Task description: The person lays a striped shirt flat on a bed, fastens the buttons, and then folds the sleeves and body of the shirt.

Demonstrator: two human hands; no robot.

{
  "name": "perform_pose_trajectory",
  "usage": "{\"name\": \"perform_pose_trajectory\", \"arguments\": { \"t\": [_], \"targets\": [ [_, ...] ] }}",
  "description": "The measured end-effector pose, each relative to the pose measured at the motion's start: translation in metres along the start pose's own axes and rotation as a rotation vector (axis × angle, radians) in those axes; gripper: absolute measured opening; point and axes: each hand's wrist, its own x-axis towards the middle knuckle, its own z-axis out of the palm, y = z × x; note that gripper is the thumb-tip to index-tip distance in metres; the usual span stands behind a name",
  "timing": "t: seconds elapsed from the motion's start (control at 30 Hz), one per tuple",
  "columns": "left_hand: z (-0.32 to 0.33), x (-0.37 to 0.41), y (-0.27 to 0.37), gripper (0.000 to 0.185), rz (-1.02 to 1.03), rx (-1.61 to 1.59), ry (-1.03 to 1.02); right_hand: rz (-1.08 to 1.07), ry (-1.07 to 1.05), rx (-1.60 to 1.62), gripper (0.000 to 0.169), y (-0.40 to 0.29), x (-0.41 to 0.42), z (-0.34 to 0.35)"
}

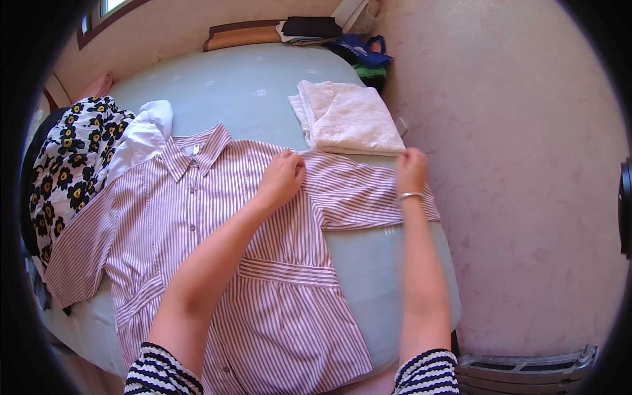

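Note:
A purple-and-white striped button-up shirt (286,306) lies front up, collar away from me, sleeves spread to both sides. My left hand (284,177) is closed on the cloth near the shoulder seam on the right of the picture. Farther along that sleeve, my right hand (411,170), with a bracelet at the wrist, has its fingers curled on the upper edge close to the cuff. Its fingertips lie beside the corner of a folded cream cloth (353,118). My left forearm hides part of the shirt's front and waistband.
The shirt rests on a bed with a pale green sheet (212,89). Black-and-white flowered fabric (69,168) and a white garment (143,133) are heaped at left. Folded dark cloth (311,27) and a blue bag (363,49) sit at the far end. A wall (518,197) borders the right side.

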Motion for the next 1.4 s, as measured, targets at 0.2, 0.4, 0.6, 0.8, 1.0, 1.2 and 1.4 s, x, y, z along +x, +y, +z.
{"name": "perform_pose_trajectory", "arguments": {
  "t": [0.2, 0.4, 0.6, 0.8, 1.0, 1.2, 1.4],
  "targets": [
    [0.008, -0.017, 0.002, 0.023, 0.018, 0.143, 0.034, 0.755, -0.709, -0.417, 0.063, 0.148, -0.036, -0.092],
    [0.016, -0.013, 0.016, 0.036, 0.010, 0.183, -0.019, 1.044, -0.480, 0.462, 0.057, 0.274, -0.078, -0.057],
    [0.003, -0.019, 0.014, 0.055, -0.105, 0.354, -0.169, 1.237, 0.170, 1.605, 0.033, 0.153, -0.051, -0.086],
    [0.004, -0.008, 0.029, 0.057, -0.122, 0.335, -0.278, 1.337, 0.363, 1.636, 0.031, 0.126, -0.046, -0.111],
    [0.027, -0.008, 0.076, 0.043, 0.123, 0.227, -0.358, 1.277, 0.326, 1.668, 0.033, 0.101, -0.021, -0.129],
    [-0.001, 0.021, 0.113, 0.057, -0.090, -0.176, -0.352, 0.809, 0.150, 1.620, 0.035, -0.006, 0.028, -0.157],
    [-0.096, 0.071, 0.179, 0.044, -0.338, -1.458, -0.024, 0.007, -0.273, 0.964, 0.022, -0.189, 0.031, -0.127]
  ]
}}
